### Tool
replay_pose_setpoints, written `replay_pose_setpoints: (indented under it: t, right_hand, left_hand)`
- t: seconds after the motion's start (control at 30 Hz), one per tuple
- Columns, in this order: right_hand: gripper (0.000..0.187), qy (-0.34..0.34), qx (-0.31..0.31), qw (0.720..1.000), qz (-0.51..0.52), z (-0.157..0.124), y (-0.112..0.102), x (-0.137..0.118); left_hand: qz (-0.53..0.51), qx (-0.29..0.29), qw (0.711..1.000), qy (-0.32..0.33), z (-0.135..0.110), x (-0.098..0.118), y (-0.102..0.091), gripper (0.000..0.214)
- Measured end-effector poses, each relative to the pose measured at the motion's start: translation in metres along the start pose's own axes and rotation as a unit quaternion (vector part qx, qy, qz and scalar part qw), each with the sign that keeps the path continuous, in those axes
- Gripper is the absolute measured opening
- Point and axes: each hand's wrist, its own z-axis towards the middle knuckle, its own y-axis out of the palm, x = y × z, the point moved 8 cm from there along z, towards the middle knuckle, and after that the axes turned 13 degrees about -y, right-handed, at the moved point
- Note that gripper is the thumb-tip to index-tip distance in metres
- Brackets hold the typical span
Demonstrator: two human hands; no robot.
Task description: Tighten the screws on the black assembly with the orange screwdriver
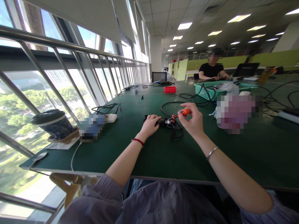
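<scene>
My right hand pinches the orange handle of a screwdriver between thumb and fingers. Its shaft points left and down to a small black device with exposed inner parts, lying on the green table. Whether the tip touches a screw is too small to tell. My left hand lies over the device's left end, its fingers closed around the dark body and partly hiding it. A black cable loops behind the device.
A cup, a phone and a white case are on the left. Farther back stand a red box and a green basket. A pixelated pink item is on the right. Another person sits across the table.
</scene>
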Motion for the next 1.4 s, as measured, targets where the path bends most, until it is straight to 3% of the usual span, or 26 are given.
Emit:
replay_pose_setpoints:
  t: [0.2, 0.43, 0.67, 0.93, 1.2, 1.4]
  right_hand:
    - [0.030, -0.017, 0.003, 1.000, 0.023, -0.0007, 0.0009, 0.0000]
    - [0.013, 0.010, -0.018, 1.000, -0.013, 0.0000, 0.0018, 0.0006]
    - [0.029, -0.027, 0.004, 1.000, 0.012, -0.0004, -0.0003, -0.0044]
    - [0.015, 0.005, -0.020, 1.000, -0.012, -0.0004, 0.0015, 0.0013]
    - [0.032, -0.031, 0.012, 0.999, 0.032, 0.0003, 0.0000, -0.0043]
    - [0.018, 0.008, -0.006, 1.000, -0.003, -0.0005, -0.0001, -0.0008]
  left_hand:
    - [-0.002, 0.002, 1.000, 0.000, -0.0004, 0.0005, -0.0010, 0.045]
    - [0.005, 0.000, 1.000, -0.003, -0.0002, 0.0002, -0.0001, 0.045]
    - [0.008, 0.001, 1.000, -0.002, -0.0006, 0.0009, -0.0009, 0.045]
    - [0.008, 0.003, 1.000, -0.002, -0.0001, 0.0000, 0.0001, 0.045]
    - [0.002, 0.003, 1.000, 0.000, -0.0006, 0.0011, -0.0015, 0.045]
    - [0.004, 0.002, 1.000, -0.007, -0.0004, 0.0004, -0.0007, 0.045]
